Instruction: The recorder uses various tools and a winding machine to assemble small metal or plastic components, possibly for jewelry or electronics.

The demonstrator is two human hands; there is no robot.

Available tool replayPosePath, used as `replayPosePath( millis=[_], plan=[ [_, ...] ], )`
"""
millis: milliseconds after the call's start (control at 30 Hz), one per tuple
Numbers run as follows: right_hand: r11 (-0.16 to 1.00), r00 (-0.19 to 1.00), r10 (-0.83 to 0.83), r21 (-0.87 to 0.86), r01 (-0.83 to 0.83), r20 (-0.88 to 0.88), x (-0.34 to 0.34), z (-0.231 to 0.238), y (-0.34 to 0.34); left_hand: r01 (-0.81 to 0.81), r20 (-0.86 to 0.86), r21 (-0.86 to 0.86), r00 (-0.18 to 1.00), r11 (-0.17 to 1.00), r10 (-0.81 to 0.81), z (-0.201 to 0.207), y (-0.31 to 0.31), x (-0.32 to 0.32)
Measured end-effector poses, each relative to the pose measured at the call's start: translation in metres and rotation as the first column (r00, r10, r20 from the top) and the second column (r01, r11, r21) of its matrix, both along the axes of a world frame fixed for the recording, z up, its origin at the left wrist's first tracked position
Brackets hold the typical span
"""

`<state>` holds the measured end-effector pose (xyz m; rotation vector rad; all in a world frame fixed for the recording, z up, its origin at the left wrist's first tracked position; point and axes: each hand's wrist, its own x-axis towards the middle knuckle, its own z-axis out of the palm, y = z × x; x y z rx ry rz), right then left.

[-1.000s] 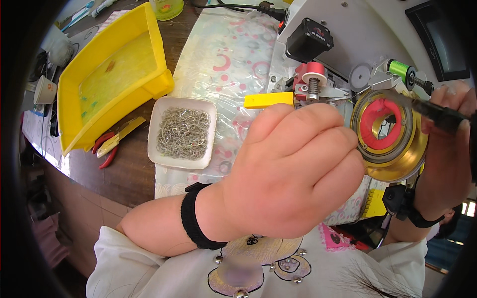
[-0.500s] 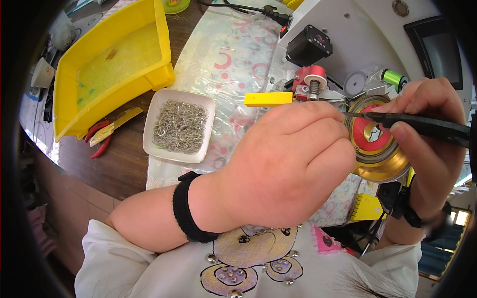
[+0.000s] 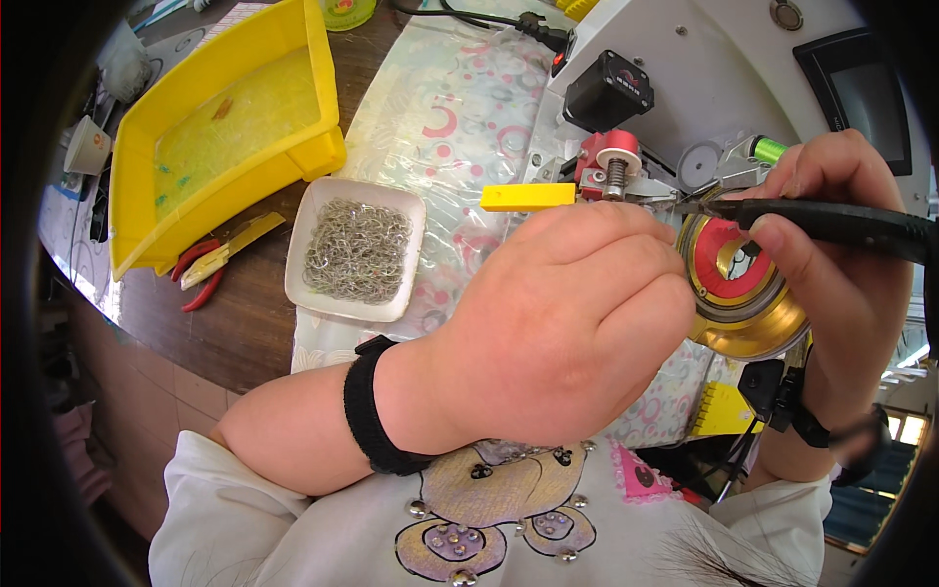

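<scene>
My left hand (image 3: 558, 333), with a black strap round its wrist, reaches across in front of the machine. Its fingers are curled closed, and whatever they pinch is hidden behind the knuckles. My right hand (image 3: 846, 210) grips a black pen-like tool (image 3: 831, 220) with a thin metal tip. That tip points left, close to my left fingertips and the machine's small metal jaws (image 3: 657, 193). Just below the tip is a gold wheel (image 3: 758, 328) with a red ring (image 3: 717, 259) inside it.
A white dish (image 3: 419, 256) of small tangled metal hooks (image 3: 357, 249) stands left of my hand. Beyond lie a yellow bin (image 3: 230, 201) and red-handled pliers (image 3: 201, 293). The white machine (image 3: 724, 59) carries a black motor (image 3: 608, 90), a yellow block (image 3: 528, 197) and a green line spool (image 3: 770, 150).
My right hand and the black tool have risen slightly, bringing the tip up toward the metal jaws. My left hand stays nearly in place.
</scene>
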<state>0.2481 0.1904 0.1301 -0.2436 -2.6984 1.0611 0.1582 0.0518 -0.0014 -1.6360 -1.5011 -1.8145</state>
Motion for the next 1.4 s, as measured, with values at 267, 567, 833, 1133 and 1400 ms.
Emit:
replayPosePath(
  millis=[267, 567, 833, 1133, 1400],
  plan=[
    [0.998, 0.999, -0.052, 0.036, 0.052, 0.005, -0.002, 0.002, -0.004, 0.02, 0.005, -0.018, 1.0, 1.0, -0.02, 0.001, -0.001, 0.001],
    [0.998, 0.998, -0.06, -0.014, 0.06, -0.022, -0.004, -0.005, -0.006, 0.032, 0.037, -0.021, 0.999, 0.999, -0.031, 0.002, -0.002, 0.0],
    [0.995, 0.991, -0.099, 0.01, 0.101, -0.092, -0.004, -0.014, -0.009, 0.055, 0.062, 0.0, 0.997, 0.998, -0.055, -0.001, -0.001, -0.001],
    [0.985, 0.978, -0.172, -0.046, 0.168, -0.118, 0.014, -0.016, -0.014, 0.044, 0.044, 0.009, 0.998, 0.999, -0.044, -0.002, 0.001, 0.0],
    [0.972, 0.962, -0.231, -0.082, 0.221, -0.147, 0.031, -0.011, -0.008, 0.054, 0.03, -0.002, 0.998, 0.999, -0.054, 0.0, 0.001, -0.001]
  ],
)
